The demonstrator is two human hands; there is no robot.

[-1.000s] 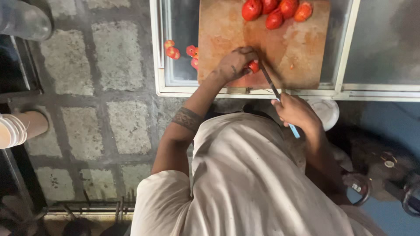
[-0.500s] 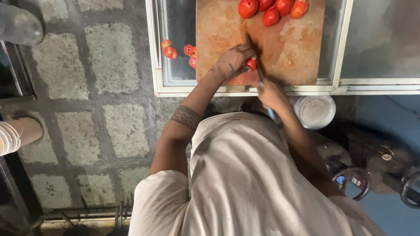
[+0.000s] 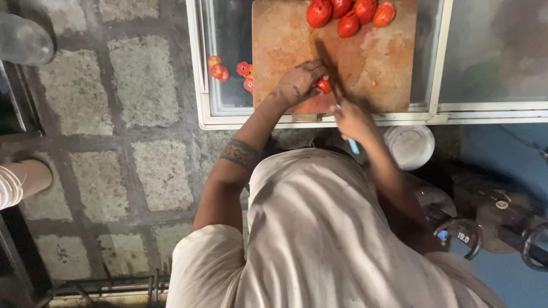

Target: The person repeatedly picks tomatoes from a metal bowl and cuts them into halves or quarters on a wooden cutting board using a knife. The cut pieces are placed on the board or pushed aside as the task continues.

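Observation:
My left hand (image 3: 298, 84) presses a red tomato piece (image 3: 323, 85) down near the front edge of a wooden cutting board (image 3: 285, 40). Just right of it, my right hand (image 3: 351, 118) grips a knife (image 3: 330, 68) with a light blue handle. The dark blade points away from me across the board and lies against the tomato piece. Several whole red tomatoes (image 3: 348, 14) sit at the board's far edge.
The board lies on a glass-topped white-framed counter (image 3: 319, 120). Cut tomato pieces (image 3: 231, 71) lie on the glass left of the board. A white bucket (image 3: 409, 146) stands below the counter. Stone paving (image 3: 131, 114) lies at left, with another person's foot (image 3: 23, 179) at the left edge.
My right hand has moved forward and left with the knife, from beside the counter's front edge onto the board. The blade now lies at the tomato piece under my left hand.

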